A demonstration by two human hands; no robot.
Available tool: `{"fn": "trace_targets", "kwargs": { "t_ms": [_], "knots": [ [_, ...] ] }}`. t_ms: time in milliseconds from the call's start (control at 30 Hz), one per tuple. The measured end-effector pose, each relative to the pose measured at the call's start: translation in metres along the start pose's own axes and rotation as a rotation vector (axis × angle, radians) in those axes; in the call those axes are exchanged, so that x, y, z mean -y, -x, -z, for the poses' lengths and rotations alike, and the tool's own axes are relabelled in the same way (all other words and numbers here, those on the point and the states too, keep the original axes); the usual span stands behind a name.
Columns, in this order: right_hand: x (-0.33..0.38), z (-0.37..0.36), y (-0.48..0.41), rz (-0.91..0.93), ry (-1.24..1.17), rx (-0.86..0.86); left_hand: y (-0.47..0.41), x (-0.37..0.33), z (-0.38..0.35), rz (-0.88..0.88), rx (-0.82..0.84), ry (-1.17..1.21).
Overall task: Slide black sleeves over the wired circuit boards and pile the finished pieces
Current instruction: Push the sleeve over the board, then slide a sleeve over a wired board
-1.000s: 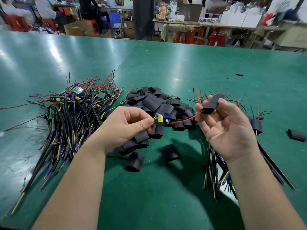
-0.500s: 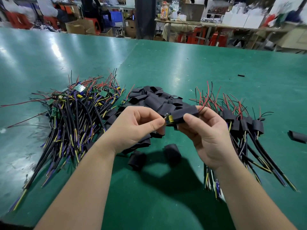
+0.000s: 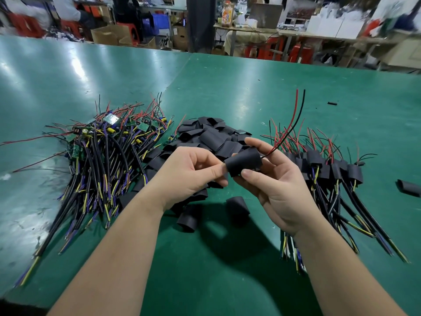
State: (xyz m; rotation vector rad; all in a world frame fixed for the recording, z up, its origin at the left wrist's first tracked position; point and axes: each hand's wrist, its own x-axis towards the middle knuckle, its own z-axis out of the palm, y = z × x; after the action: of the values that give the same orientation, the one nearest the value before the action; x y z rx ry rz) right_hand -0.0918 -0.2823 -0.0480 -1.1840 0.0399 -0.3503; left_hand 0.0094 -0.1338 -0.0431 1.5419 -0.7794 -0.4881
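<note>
Both hands pinch one sleeve (image 3: 243,161) above the tabletop (image 3: 227,87): right hand (image 3: 276,188) fingers (image 3: 252,176) curled round it, left hand (image 3: 191,176) gripping its end.

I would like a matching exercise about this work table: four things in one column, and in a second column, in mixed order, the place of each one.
Things
1. heap of bare green circuit boards with wires
2. heap of empty black tube sleeves
3. pile of finished boards in black sleeves
4. single black sleeve trailing red and black wires

Places
A. held by the left hand and the right hand
B. right side of the green table
C. left side
D. middle, beyond the hands

Pairs: 1-C, 2-D, 3-B, 4-A
</note>
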Motion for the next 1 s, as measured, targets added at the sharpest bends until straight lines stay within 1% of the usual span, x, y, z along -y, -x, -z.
{"fn": "trace_targets", "kwargs": {
  "t_ms": [167,233,300,400,433,467,533,567,600,633,667,700,733,767,800,833,867,1000],
  "knots": [
    [0.001,-0.002,0.0,-0.129,-0.132,-0.021,-0.002,0.001,-0.005,0.085,-0.008,0.104],
    [0.0,-0.006,0.0,-0.141,-0.164,-0.048,-0.003,0.001,-0.003,0.101,-0.007,0.145],
    [0.0,-0.01,-0.001,-0.139,-0.174,-0.127,-0.002,0.0,-0.002,0.114,0.035,0.149],
    [0.008,-0.007,-0.005,-0.121,-0.274,-0.259,0.001,-0.003,0.0,0.126,0.129,0.178],
    [0.013,-0.001,-0.007,-0.096,-0.303,-0.31,0.002,-0.005,0.001,0.128,0.126,0.205],
    [0.019,0.007,-0.009,-0.055,-0.316,-0.355,0.001,-0.006,0.005,0.139,0.082,0.243],
    [0.031,0.026,-0.01,0.054,-0.273,-0.446,-0.003,-0.005,0.014,0.145,-0.116,0.268],
    [0.036,0.035,-0.011,0.119,-0.21,-0.494,-0.006,-0.001,0.02,0.128,-0.26,0.167],
    [0.039,0.044,-0.011,0.185,-0.111,-0.546,-0.008,0.005,0.028,0.109,-0.402,-0.088],
    [0.04,0.051,-0.01,0.238,0.043,-0.615,-0.009,0.013,0.035,0.116,-0.515,-0.454],
    [0.041,0.058,-0.011,0.262,0.262,-0.693,-0.008,0.019,0.041,0.17,-0.567,-0.788],
    [0.04,0.065,-0.011,0.259,0.537,-0.756,-0.008,0.026,0.045,0.265,-0.579,-0.986],
    [0.038,0.07,-0.011,0.221,0.839,-0.777,-0.007,0.03,0.045,0.388,-0.567,-1.077],
    [0.035,0.072,-0.009,0.169,1.112,-0.767,-0.006,0.033,0.043,0.479,-0.551,-1.111],
    [0.032,0.072,-0.008,0.142,1.297,-0.738,-0.006,0.036,0.042,0.521,-0.54,-1.136],
    [0.03,0.07,-0.007,0.153,1.383,-0.704,-0.005,0.037,0.041,0.524,-0.537,-1.16],
    [0.029,0.065,-0.006,0.189,1.411,-0.678,-0.006,0.038,0.041,0.502,-0.541,-1.167],
    [0.021,0.045,-0.007,0.383,1.398,-0.592,-0.01,0.04,0.054,0.329,-0.653,-1.083]
  ]
}}
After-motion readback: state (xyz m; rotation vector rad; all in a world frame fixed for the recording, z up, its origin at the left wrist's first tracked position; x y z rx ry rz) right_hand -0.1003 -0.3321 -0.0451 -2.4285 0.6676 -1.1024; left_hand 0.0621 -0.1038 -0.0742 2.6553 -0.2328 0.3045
